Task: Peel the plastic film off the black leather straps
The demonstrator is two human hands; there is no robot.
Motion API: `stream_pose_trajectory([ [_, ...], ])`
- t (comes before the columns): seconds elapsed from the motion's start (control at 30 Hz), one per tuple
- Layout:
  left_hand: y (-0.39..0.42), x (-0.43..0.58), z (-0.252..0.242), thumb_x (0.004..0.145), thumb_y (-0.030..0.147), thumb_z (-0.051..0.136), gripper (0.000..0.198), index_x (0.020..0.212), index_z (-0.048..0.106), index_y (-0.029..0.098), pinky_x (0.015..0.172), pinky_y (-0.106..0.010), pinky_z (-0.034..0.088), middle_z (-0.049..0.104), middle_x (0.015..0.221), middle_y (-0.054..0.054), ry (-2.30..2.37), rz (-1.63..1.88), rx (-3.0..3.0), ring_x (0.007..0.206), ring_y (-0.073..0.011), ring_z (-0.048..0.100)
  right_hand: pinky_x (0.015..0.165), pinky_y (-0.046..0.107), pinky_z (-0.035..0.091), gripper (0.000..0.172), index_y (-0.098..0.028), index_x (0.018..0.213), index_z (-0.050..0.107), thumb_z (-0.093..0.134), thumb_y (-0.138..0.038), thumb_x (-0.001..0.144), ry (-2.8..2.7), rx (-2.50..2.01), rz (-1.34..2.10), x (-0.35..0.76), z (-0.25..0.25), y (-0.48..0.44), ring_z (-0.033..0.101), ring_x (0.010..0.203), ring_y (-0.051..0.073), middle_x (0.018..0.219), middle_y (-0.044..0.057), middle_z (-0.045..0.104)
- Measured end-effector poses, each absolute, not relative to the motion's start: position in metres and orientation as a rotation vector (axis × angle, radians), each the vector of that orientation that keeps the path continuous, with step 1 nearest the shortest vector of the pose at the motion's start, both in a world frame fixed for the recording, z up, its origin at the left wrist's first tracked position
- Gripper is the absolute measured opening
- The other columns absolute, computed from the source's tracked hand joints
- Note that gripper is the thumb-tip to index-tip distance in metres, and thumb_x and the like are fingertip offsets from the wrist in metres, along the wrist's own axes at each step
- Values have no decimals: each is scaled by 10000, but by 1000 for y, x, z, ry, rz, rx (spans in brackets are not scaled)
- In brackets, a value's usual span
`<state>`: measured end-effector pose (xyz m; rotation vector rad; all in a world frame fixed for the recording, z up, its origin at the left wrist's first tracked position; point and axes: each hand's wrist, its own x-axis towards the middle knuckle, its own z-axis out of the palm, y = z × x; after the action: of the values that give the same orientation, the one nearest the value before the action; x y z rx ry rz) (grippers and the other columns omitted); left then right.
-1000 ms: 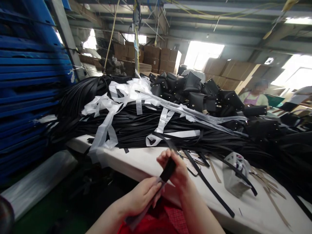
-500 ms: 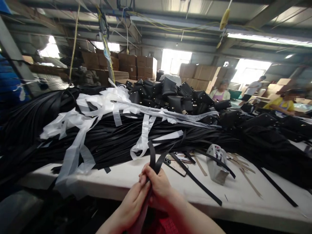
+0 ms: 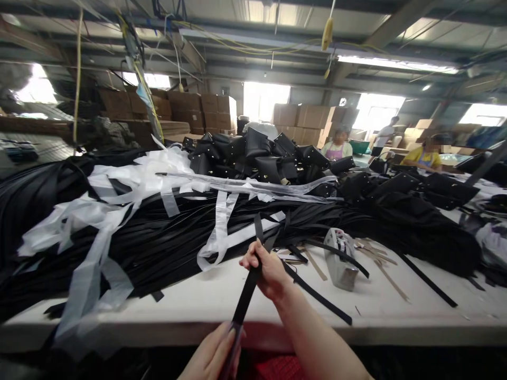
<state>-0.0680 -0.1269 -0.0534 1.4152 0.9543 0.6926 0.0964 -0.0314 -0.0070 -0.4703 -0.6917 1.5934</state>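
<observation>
My right hand (image 3: 266, 269) is closed on a black strap (image 3: 247, 293) above the near edge of the white table (image 3: 206, 301). The strap's two ends stick up past my fingers, and its length runs down toward me. My left hand (image 3: 213, 354) sits low at the bottom of the view, fingers pinched on the lower part of the same strap. Just behind my hands lies a big heap of black straps (image 3: 158, 237) tangled with white plastic strips (image 3: 119, 200).
Black bags (image 3: 257, 155) are piled behind the heap. A small white printed pouch (image 3: 338, 256), loose straps and tan strips lie on the table to the right. Seated and standing people work at the far right. Cardboard boxes (image 3: 202, 111) line the back.
My hands have drawn apart along the strap: the left slid down toward me, the right stayed up. The view swung to the right, away from the blue pallets.
</observation>
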Motion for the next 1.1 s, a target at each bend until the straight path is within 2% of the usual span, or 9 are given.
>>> stream_pose_trajectory([
  [0.1,-112,-59,-37,910,645,447,502,797,581,175,635,-259,458,563,635,-19,980,859,1427,614,-159,521,696,285,450,465,-181,698,604,732,-628,726,-783,-581,1628,62,-29,-49,542,603,138,506,-39,514],
  [0.2,-105,-56,-37,852,709,487,534,782,536,182,503,-237,406,493,585,16,1031,928,1362,520,-133,457,626,268,440,454,-179,704,611,736,-615,727,-792,-633,1714,53,-36,-59,544,601,140,540,-20,558],
  [0.33,-122,-66,-53,863,722,446,549,788,499,180,389,-202,223,348,509,79,948,721,1278,410,-76,267,779,272,483,343,-181,750,615,814,-459,724,-596,-499,1667,91,-16,-39,549,622,114,523,-66,488],
  [0.47,-142,-83,-69,874,721,424,582,853,537,150,436,-200,280,440,546,46,936,599,1244,450,-82,359,827,284,496,325,-181,754,603,854,-378,695,-500,-475,1648,132,0,-10,532,625,105,548,-75,471],
  [0.63,-137,-83,-66,921,669,387,562,929,573,138,522,-226,381,549,621,-3,959,626,1312,537,-121,495,769,292,485,342,-187,733,588,812,-445,729,-642,-573,1584,120,-7,-6,511,595,115,531,-70,455],
  [0.83,-109,-62,-42,917,640,442,514,752,547,165,571,-240,429,544,599,-8,986,897,1359,570,-135,502,606,259,428,448,-190,701,577,729,-610,729,-821,-721,1625,57,-34,-50,536,602,140,533,-41,503],
  [0.93,-110,-57,-45,872,692,469,533,730,510,181,466,-222,382,476,554,29,1005,946,1260,481,-112,442,611,255,432,453,-185,686,572,738,-604,722,-805,-734,1694,51,-38,-57,530,594,131,538,-35,519],
  [1.03,-125,-63,-62,860,725,445,551,833,522,180,370,-202,268,426,519,65,963,751,1191,384,-83,342,715,270,470,415,-188,698,565,804,-528,689,-651,-676,1619,79,-27,-38,529,599,122,514,-62,478],
  [1.1,-135,-71,-73,846,749,434,587,858,530,171,377,-201,269,448,515,56,956,638,1213,388,-85,365,765,282,484,399,-195,707,557,834,-479,671,-551,-635,1553,104,-18,-22,511,588,114,520,-77,456],
])
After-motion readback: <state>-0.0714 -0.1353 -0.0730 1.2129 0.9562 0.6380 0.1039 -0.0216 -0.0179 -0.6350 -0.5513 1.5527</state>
